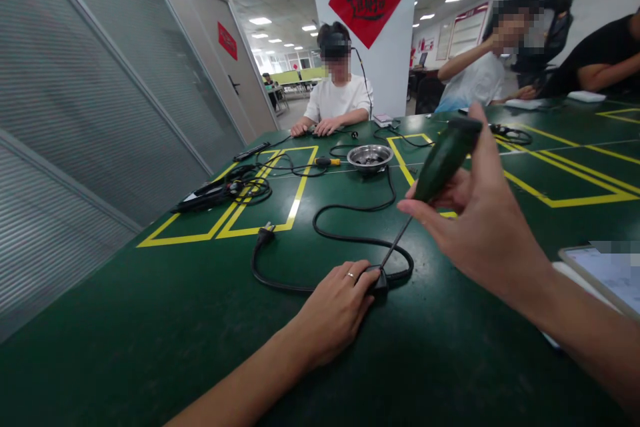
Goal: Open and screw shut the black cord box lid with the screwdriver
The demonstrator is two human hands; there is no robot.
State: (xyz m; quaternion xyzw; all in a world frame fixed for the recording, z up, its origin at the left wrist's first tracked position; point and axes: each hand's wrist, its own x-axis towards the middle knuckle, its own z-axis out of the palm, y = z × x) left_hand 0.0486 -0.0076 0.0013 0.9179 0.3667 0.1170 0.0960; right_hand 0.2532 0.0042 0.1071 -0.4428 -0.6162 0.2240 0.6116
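Observation:
My left hand (337,300) lies on the table with its fingers closed over a small black connector block (381,281) on a black power cord (345,237), holding it against the tabletop. Much of that block is hidden under the fingers. Raised to the right, my right hand (475,213) grips a screwdriver (443,159) by its dark green handle. The shaft slants down to the left, and its tip meets the block beside my left fingertips. Whether the tip sits in a screw cannot be made out. To the left, the cord ends in a plug (267,233) with metal prongs.
A metal bowl (371,157) with small dark parts stands farther back, near a yellow-and-black screwdriver (327,162). Tangled black cables (245,187) lie at left. A phone (607,273) rests at the right edge. Across the table sits a person (343,93); others sit at right.

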